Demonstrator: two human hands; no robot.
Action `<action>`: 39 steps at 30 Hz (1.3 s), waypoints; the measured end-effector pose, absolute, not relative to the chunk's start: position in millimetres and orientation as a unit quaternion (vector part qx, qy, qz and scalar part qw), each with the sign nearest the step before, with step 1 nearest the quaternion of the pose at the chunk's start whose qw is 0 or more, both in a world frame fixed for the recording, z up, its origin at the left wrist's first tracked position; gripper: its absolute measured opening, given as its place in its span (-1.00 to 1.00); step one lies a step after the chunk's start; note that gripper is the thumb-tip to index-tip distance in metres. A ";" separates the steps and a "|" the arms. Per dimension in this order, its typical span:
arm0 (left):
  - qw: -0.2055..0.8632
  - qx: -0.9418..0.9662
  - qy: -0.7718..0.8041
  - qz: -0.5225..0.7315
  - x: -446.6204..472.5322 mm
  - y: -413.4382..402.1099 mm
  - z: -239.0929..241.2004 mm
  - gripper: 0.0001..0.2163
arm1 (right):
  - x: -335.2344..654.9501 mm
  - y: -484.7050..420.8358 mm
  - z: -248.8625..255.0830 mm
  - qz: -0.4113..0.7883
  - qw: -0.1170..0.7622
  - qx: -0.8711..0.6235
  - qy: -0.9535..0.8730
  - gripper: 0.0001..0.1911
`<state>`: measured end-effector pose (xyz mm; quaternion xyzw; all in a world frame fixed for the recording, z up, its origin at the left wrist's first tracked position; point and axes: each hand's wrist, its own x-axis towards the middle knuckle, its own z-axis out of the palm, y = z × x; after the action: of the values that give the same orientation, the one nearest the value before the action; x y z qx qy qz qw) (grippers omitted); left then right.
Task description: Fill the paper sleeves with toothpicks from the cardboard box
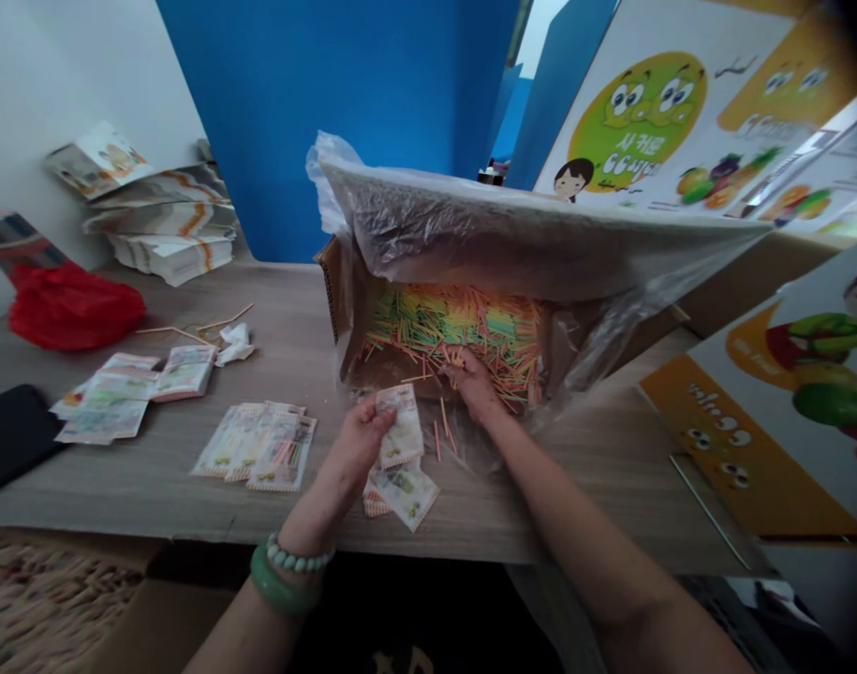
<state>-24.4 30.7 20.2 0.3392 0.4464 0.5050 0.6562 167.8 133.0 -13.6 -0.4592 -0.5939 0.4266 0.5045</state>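
A: Where is the packet point(402, 432)?
B: Pinched at its top edge in the left hand point(358, 447), just at 6 o'clock of the box point(344, 323) on the table point(597, 468).
A: And the right hand point(474, 382)?
B: In the box, its grip closing on thin coloured sticks point(463, 323); whether any are caught, I cannot tell.
A: Handling?
B: Light, probably flimsy paper; hold it by an edge. The sticks look slippery and easily scattered.

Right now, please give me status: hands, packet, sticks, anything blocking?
Left hand shut on small paper packet. Right hand in the box, fingers closed among coloured sticks. Plastic liner overhangs the box; more packets lie left.
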 end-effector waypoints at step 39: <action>0.521 0.422 0.554 0.494 -60.1 -4.4 25.0 -0.82 | 95.3 35.8 72.4 0.548 0.525 -0.355 -0.546 -0.81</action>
<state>-60.1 -4.4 25.0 0.4217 0.5541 0.4938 0.5209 95.3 35.8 72.4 -0.3555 -0.5462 0.5478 0.5246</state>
